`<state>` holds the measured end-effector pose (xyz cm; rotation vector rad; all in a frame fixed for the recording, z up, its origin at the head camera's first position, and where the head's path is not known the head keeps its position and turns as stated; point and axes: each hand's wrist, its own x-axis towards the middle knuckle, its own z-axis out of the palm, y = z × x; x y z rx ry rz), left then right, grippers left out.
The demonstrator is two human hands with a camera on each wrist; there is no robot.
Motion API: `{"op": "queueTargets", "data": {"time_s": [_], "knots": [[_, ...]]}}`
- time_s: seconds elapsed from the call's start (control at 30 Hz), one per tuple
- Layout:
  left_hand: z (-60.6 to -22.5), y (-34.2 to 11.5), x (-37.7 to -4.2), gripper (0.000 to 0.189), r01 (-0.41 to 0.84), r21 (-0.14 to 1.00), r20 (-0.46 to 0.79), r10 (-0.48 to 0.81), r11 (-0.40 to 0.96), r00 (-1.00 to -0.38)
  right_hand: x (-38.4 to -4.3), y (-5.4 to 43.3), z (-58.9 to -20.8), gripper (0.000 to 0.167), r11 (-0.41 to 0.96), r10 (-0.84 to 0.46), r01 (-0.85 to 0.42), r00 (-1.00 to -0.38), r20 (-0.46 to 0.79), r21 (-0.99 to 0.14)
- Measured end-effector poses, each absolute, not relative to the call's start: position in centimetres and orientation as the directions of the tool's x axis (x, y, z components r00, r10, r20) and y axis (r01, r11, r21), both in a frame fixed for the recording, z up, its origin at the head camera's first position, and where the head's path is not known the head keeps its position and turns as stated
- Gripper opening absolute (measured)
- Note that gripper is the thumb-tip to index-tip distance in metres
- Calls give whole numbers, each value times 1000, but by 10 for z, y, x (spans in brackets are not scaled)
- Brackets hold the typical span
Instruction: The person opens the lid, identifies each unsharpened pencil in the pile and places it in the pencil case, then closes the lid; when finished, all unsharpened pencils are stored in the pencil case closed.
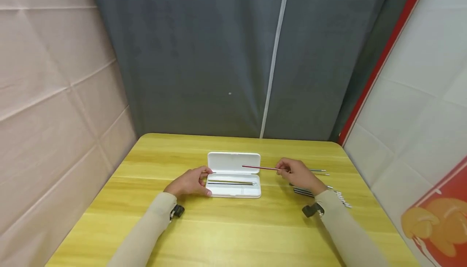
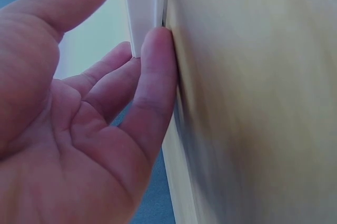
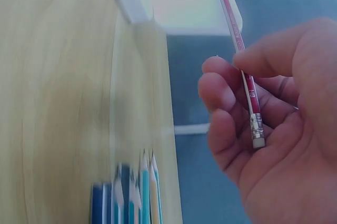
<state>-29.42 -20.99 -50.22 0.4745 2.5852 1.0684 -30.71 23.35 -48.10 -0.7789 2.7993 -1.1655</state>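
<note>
A white pencil case (image 1: 233,160) lies with its lid raised on the table, a few pencils (image 1: 230,182) along its tray. My left hand (image 1: 187,181) holds the case's left end between thumb and fingers; the left wrist view shows its fingertips against the white edge (image 2: 143,13). To the right, my right hand (image 1: 299,173) pinches a red pencil (image 1: 260,167) near its eraser end. That pencil is raised, its far end over the lid in the head view. In the right wrist view, the eraser (image 3: 258,142) lies close to the palm.
Several loose pencils (image 1: 303,192) lie on the yellow wood-grain table (image 1: 233,226), partly hidden under my right forearm. Two more pencils (image 1: 319,172) lie beyond that hand. A grey curtain (image 1: 197,56) hangs behind the table, with pale walls at both sides.
</note>
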Motion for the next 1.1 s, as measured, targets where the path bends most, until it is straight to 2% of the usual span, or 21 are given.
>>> {"op": "queueTargets", "data": {"time_s": [0.2,0.4,0.67,1.1], "knots": [[-504,-210,-296,78,181,721,-155,410,669,-899,-314,216,-486,12,526,-500,-442,-852,156,-727],[-502,-212,-294,77,170,713,-158,391,680,-907,-319,192,-491,15,490,-541,-473,-824,170,-732],[-502,-213,-294,77,174,717,-159,401,675,-902,-322,163,-496,8,513,-525,-482,-831,185,-710],[-499,-213,-289,75,176,715,-147,392,677,-908,-325,130,-497,12,526,-541,-453,-831,129,-720]]}}
